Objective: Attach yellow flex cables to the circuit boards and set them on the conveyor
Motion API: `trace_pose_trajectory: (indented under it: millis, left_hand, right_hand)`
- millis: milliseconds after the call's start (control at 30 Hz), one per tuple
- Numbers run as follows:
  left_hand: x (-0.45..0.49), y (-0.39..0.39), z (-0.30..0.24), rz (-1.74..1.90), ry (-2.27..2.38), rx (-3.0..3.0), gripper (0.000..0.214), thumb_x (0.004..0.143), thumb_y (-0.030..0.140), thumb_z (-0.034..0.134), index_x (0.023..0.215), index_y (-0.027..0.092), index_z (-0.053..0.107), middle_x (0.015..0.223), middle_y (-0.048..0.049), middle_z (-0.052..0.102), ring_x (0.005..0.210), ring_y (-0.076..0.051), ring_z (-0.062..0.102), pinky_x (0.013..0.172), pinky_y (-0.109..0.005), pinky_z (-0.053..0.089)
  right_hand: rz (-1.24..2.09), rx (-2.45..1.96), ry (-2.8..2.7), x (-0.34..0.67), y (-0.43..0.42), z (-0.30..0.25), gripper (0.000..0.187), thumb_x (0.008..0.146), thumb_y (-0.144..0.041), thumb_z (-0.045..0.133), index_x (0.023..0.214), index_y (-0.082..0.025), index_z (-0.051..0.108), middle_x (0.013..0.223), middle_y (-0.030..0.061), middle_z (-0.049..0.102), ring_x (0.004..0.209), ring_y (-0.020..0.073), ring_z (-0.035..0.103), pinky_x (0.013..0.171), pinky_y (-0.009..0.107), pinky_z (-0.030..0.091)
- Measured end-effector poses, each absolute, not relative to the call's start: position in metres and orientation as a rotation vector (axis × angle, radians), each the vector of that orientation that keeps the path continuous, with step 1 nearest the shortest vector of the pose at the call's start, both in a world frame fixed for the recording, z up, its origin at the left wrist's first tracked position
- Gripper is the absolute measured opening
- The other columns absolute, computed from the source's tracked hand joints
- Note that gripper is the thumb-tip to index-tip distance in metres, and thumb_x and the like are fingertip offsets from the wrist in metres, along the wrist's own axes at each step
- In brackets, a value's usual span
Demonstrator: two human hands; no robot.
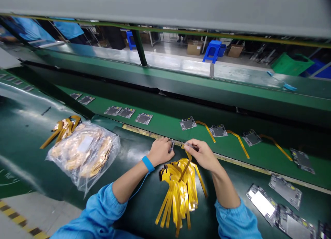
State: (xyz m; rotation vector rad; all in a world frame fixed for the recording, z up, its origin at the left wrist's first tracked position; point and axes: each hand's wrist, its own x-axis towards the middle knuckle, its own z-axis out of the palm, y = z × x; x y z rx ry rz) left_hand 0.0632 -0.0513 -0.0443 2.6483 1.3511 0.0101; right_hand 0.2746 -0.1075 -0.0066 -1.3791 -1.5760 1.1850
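Note:
My left hand [160, 151], with a blue wrist strap, is closed on a small circuit board [171, 146] at the far edge of the dark work mat. My right hand [203, 155] pinches the end of a yellow flex ribbon cable [186, 165] right next to that board. Below both hands lies a heap of several loose yellow ribbon cables [179, 194]. On the green conveyor belt [165, 123] beyond, boards with ribbons attached [218, 130] lie to the right and bare boards [143, 118] to the left.
A clear plastic bag of ribbon cables [84, 151] and a small loose bundle [63, 128] lie at left. Several metal-shielded boards [280, 204] sit at lower right. Blue stools [212, 50], cardboard boxes and a green crate [291, 65] stand beyond the line.

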Motion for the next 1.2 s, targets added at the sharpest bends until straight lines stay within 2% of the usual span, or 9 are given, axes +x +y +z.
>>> trace_pose_trajectory:
  millis: [100, 233, 367, 500, 567, 633, 767, 1200]
  left_hand:
    - [0.066, -0.054, -0.048, 0.041, 1.363, 2.641, 0.018, 0.086, 0.028, 0.057, 0.082, 0.016, 0.069, 0.093, -0.0148, 0.068, 0.092, -0.031, 0.066, 0.076, -0.042, 0.05]
    - [0.062, -0.056, -0.05, 0.09, 1.344, 2.632, 0.017, 0.088, 0.02, 0.053, 0.083, 0.015, 0.069, 0.09, -0.0149, 0.067, 0.092, -0.03, 0.064, 0.08, -0.043, 0.051]
    - [0.045, -0.064, -0.048, 0.159, 1.26, 2.63, 0.019, 0.093, 0.017, 0.049, 0.085, 0.018, 0.067, 0.093, -0.0105, 0.067, 0.094, -0.025, 0.063, 0.085, -0.039, 0.053]
    - [0.024, -0.081, -0.053, 0.365, 1.109, 2.678, 0.021, 0.096, 0.021, 0.05, 0.106, 0.019, 0.068, 0.12, -0.0129, 0.067, 0.115, -0.028, 0.06, 0.101, -0.047, 0.052]
    - [0.016, -0.089, -0.059, 0.427, 1.022, 2.724, 0.028, 0.098, 0.025, 0.051, 0.121, 0.018, 0.066, 0.136, -0.0154, 0.062, 0.131, -0.032, 0.054, 0.113, -0.054, 0.045]
    - [0.011, -0.094, -0.065, 0.395, 0.978, 2.759, 0.038, 0.099, 0.03, 0.052, 0.133, 0.015, 0.061, 0.147, -0.0183, 0.056, 0.142, -0.035, 0.047, 0.118, -0.059, 0.041]
    - [0.008, -0.099, -0.074, 0.317, 0.974, 2.753, 0.049, 0.1, 0.035, 0.054, 0.143, 0.012, 0.054, 0.158, -0.021, 0.046, 0.15, -0.04, 0.038, 0.119, -0.063, 0.04]
    - [0.006, -0.101, -0.082, 0.271, 0.985, 2.721, 0.057, 0.1, 0.041, 0.055, 0.15, 0.013, 0.049, 0.163, -0.0189, 0.04, 0.154, -0.039, 0.032, 0.123, -0.061, 0.033]
  right_hand:
    - [1.189, -1.377, -1.465, 0.271, -0.103, -0.014, 0.037, 0.091, -0.054, 0.059, 0.087, -0.018, 0.066, 0.081, 0.0031, 0.066, 0.075, 0.0171, 0.059, 0.073, 0.028, 0.048]
    - [1.207, -1.534, -1.535, 0.26, -0.097, -0.034, 0.033, 0.089, -0.048, 0.062, 0.095, -0.016, 0.07, 0.089, 0.0062, 0.074, 0.082, 0.0192, 0.067, 0.076, 0.029, 0.051]
    - [1.136, -1.725, -1.601, 0.247, -0.094, -0.052, 0.026, 0.09, -0.04, 0.062, 0.085, -0.017, 0.072, 0.082, 0.005, 0.075, 0.079, 0.02, 0.069, 0.071, 0.027, 0.05]
    - [1.054, -1.885, -1.651, 0.239, -0.095, -0.055, 0.019, 0.09, -0.034, 0.063, 0.085, -0.021, 0.076, 0.082, 0.0029, 0.077, 0.08, 0.0205, 0.071, 0.07, 0.026, 0.045]
    - [1.023, -1.948, -1.675, 0.236, -0.095, -0.052, 0.018, 0.09, -0.033, 0.064, 0.085, -0.022, 0.077, 0.083, 0.0026, 0.078, 0.081, 0.0204, 0.071, 0.069, 0.025, 0.043]
    - [0.999, -1.999, -1.694, 0.234, -0.096, -0.048, 0.018, 0.091, -0.034, 0.064, 0.085, -0.023, 0.077, 0.084, 0.0025, 0.079, 0.082, 0.0204, 0.072, 0.068, 0.025, 0.041]
    - [0.969, -2.062, -1.723, 0.23, -0.096, -0.043, 0.019, 0.092, -0.034, 0.062, 0.088, -0.024, 0.078, 0.087, 0.0018, 0.08, 0.085, 0.0206, 0.073, 0.067, 0.026, 0.04]
    - [0.912, -2.096, -1.799, 0.226, -0.096, -0.046, 0.018, 0.093, -0.034, 0.064, 0.086, -0.026, 0.078, 0.088, -0.0002, 0.08, 0.085, 0.0192, 0.074, 0.064, 0.025, 0.037]
